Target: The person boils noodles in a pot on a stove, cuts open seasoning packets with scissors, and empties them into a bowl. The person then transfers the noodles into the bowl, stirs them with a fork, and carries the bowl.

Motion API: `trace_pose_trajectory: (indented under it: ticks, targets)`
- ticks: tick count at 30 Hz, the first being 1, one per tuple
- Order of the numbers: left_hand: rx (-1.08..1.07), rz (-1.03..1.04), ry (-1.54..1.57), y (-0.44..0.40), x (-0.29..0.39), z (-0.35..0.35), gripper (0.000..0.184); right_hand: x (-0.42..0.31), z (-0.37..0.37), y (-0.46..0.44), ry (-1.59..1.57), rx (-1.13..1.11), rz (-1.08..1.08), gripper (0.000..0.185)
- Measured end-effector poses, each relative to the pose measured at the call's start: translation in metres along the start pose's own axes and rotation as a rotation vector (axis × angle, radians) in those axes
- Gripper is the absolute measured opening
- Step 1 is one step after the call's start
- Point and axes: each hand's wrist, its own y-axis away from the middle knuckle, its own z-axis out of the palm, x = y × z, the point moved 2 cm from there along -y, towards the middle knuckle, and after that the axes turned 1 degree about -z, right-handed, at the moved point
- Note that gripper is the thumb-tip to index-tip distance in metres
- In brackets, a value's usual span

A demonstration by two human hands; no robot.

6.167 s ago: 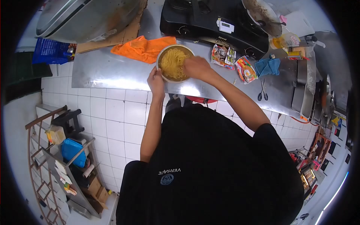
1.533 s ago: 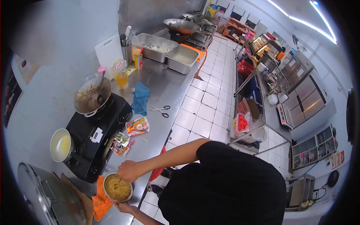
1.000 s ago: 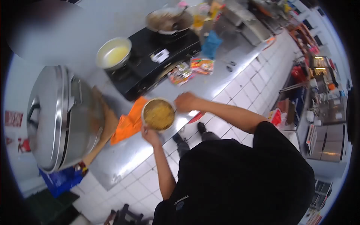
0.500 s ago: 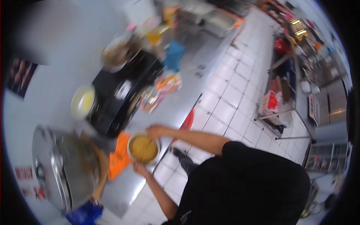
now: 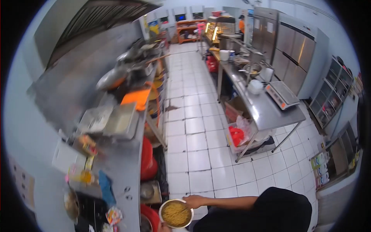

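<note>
A pale round bowl [image 5: 177, 213] filled with yellow noodles [image 5: 176, 214] is held at the bottom of the view, out past the counter's edge. My right hand [image 5: 195, 201] is closed on its upper right rim, the arm reaching in from the right. At the lower left rim is my left hand [image 5: 164, 227], also gripping the bowl; the frame's bottom edge cuts most of it off.
On the left steel counter [image 5: 127, 162] are metal trays [image 5: 121, 120], an orange cloth [image 5: 136, 99], a blue cloth [image 5: 106, 188] and a black stove [image 5: 91, 210]. Red tubs [image 5: 148, 160] stand below. Across the tiled aisle [image 5: 199, 135], another steel table [image 5: 264, 112] carries a scale [image 5: 281, 95].
My view has swung from the counter with the large pot towards the aisle. The bowl, still in both hands, has moved away from beside the orange cloth and now hangs off the counter.
</note>
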Motion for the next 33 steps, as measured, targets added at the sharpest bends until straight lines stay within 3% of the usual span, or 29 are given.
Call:
trace_pose_trajectory:
  ticks: [2,5,7,11,14,17,19,22,24,26,30,33]
  targets:
    - [-0.056,-0.047,-0.129,0.003,0.02,0.105,0.026,0.059,-0.066,0.045,-0.025,0.121,0.127,0.048]
    - [-0.369,0.01,-0.249,-0.014,0.031,0.24,0.023,0.129,-0.158,0.128,-0.076,0.364,0.276,0.038]
    - [-0.508,0.104,-0.305,-0.028,0.018,0.334,0.033,0.18,-0.197,0.184,-0.179,0.479,0.393,0.034]
    - [-0.935,0.235,-0.549,0.023,0.011,0.542,0.02,0.302,-0.193,0.309,-0.324,0.905,0.625,0.032]
    - [-1.366,0.324,-0.787,0.098,-0.036,0.678,0.018,0.346,-0.161,0.427,-0.53,1.159,0.859,0.034]
    - [-1.776,0.244,-0.97,0.196,-0.106,0.792,0.02,0.379,-0.131,0.539,-0.766,1.37,1.021,0.033]
    - [-1.88,0.128,-1.105,0.271,-0.166,0.861,0.023,0.435,-0.087,0.592,-0.716,1.392,1.209,0.03]
    - [-2.019,-0.038,-1.298,0.342,-0.29,0.92,0.029,0.503,-0.058,0.679,-0.902,1.356,1.321,0.022]
    - [-2.005,-0.178,-1.325,0.399,-0.308,0.939,0.029,0.53,-0.059,0.744,-0.959,1.337,1.349,0.022]
    - [-2.015,-0.179,-1.207,0.449,-0.333,0.985,0.027,0.567,-0.084,0.815,-0.902,1.304,1.358,0.023]
    - [-1.89,-0.466,-1.178,0.547,-0.337,1.093,0.033,0.669,-0.178,0.952,-0.704,1.126,1.371,0.027]
    - [-1.968,-0.314,-1.153,0.58,-0.381,1.189,0.036,0.758,-0.231,1.016,-0.632,1.058,1.386,0.028]
